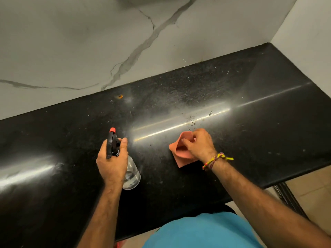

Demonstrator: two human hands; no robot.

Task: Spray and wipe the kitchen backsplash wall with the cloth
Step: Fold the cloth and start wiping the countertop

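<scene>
The spray bottle (125,163) is gripped by the left hand (112,163) and the orange cloth (180,151) pinched by the right hand (198,144) over the desk (250,122), seemingly readied for the backsplash wall (71,42).

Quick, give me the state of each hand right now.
Left hand: closed around the spray bottle, near its trigger head.
Right hand: closed, pinching the orange cloth on the black countertop.

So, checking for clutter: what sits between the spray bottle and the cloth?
Only bare black countertop, dusty, between spray bottle and cloth; head view.
</scene>
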